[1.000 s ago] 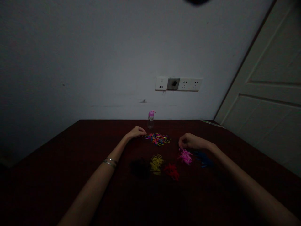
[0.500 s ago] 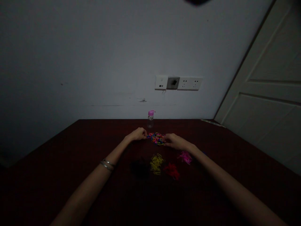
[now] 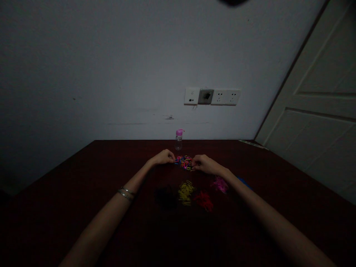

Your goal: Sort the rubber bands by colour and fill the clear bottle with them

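The left hand [image 3: 164,157] curls at the mixed bands [image 3: 184,162], as yet unsorted, the right hand [image 3: 205,164] curled opposite; whether either pinches any, I can't tell. Nearer, a dark heap [image 3: 166,195], yellow heap [image 3: 185,193], red heap [image 3: 204,201], pink heap [image 3: 220,184] and blue heap [image 3: 244,182] already lie apart.

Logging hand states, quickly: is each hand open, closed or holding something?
Left hand: curled at the left edge of the multicoloured pile; grip cannot be told.
Right hand: bent at its right edge; grip cannot be told.
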{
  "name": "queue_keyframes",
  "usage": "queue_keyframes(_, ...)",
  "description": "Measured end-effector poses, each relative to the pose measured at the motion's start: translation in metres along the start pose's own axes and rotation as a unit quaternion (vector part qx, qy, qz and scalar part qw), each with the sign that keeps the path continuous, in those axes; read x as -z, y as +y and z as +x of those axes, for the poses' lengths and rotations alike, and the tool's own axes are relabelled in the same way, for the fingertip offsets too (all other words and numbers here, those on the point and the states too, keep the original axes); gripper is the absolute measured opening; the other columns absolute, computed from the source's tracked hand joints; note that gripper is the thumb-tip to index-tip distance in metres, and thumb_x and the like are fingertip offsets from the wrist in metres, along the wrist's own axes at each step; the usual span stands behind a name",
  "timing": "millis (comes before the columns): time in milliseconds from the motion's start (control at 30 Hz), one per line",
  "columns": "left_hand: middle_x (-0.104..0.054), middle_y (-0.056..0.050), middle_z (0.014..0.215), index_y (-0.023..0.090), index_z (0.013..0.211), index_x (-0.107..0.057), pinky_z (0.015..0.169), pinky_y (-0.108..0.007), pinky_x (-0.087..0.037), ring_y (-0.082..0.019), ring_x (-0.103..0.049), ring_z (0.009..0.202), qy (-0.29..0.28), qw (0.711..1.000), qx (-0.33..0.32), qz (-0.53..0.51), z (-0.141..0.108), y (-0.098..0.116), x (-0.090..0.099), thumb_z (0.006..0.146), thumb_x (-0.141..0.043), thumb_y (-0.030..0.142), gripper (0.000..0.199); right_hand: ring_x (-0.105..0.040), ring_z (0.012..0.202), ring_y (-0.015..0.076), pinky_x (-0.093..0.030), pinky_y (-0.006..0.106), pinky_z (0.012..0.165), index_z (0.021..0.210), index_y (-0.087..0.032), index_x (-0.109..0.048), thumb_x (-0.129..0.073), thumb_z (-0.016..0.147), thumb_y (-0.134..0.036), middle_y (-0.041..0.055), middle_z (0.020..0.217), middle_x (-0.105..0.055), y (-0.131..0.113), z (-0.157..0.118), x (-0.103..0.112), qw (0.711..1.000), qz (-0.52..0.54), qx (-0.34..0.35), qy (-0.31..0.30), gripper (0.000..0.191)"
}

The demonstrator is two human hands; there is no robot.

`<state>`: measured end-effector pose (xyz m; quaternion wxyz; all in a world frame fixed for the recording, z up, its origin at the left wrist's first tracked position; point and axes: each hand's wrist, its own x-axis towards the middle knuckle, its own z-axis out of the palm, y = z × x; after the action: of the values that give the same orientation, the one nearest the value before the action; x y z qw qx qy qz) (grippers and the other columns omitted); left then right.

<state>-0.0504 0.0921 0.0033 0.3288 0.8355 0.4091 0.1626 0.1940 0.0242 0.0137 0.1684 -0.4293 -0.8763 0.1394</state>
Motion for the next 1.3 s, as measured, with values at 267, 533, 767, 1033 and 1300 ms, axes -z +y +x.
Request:
queue_keyframes(267, -0.063, -0.004, 0.067, 0.009, 0.075, -0.068, 0.057, -0.020, -0.036, -0.010, -0.050, 0.059, -0.020, 0.999, -0.017, -0.035, -0.001, 0.004, -0.003, 0.061, -0.058, 0.024, 0.023, -0.053, 0.064, 0.0133, -0.038, 0.023, 0.059, 0.075, -0.014, -0.065, -0.055, 0.074, -0.028, 0.0026, 0.071, -0.062, 0.004, -0.006, 0.008, 0.997, 0.073, -0.002, -0.005, 0.018)
queue_keyframes(533, -0.061, -0.002, 0.061, 0.008, 0.072, -0.067, 0.054, -0.020, -0.034, -0.009, -0.047, 0.056, -0.023, 0.999, -0.027, -0.037, 0.000, 0.012, -0.009, 0.061, -0.058, 0.026, 0.023, -0.055, 0.065, 0.0135, -0.039, 0.023, 0.059, 0.077, -0.013, -0.068, -0.056, 0.074, -0.034, 0.0026, 0.070, -0.064, 0.000, -0.021, 0.019, 0.995, 0.098, -0.013, -0.011, 0.024)
queue_keyframes(767, -0.060, -0.001, 0.060, 0.009, 0.069, -0.066, 0.054, -0.020, -0.033, -0.009, -0.046, 0.055, -0.023, 0.999, -0.035, -0.028, 0.000, 0.020, -0.011, 0.060, -0.058, 0.023, 0.019, -0.053, 0.062, 0.0117, -0.038, 0.021, 0.055, 0.077, -0.014, -0.066, -0.056, 0.075, -0.035, 0.0016, 0.067, -0.062, -0.047, -0.031, 0.003, 0.994, 0.109, 0.020, 0.004, 0.023)
queue_keyframes(1033, -0.057, -0.001, 0.058, 0.008, 0.071, -0.066, 0.052, -0.020, -0.033, -0.008, -0.045, 0.053, -0.017, 0.997, -0.042, -0.054, 0.003, 0.015, -0.017, 0.061, -0.059, 0.025, 0.021, -0.052, 0.086, 0.0155, -0.038, 0.023, 0.065, 0.086, -0.022, -0.063, -0.059, 0.075, -0.028, 0.0014, 0.088, -0.061, -0.119, -0.016, -0.048, 0.989, -0.021, 0.143, -0.010, 0.014)
queue_keyframes(1300, -0.059, -0.001, 0.060, 0.009, 0.070, -0.066, 0.054, -0.020, -0.035, -0.008, -0.046, 0.054, -0.022, 0.995, -0.051, -0.083, -0.002, 0.022, -0.014, 0.062, -0.059, 0.023, 0.018, -0.055, 0.071, 0.0120, -0.040, 0.023, 0.064, 0.088, -0.018, -0.064, -0.054, 0.078, -0.031, 0.0029, 0.081, -0.064, -0.087, -0.016, -0.012, 0.993, 0.054, 0.107, 0.006, 0.019)
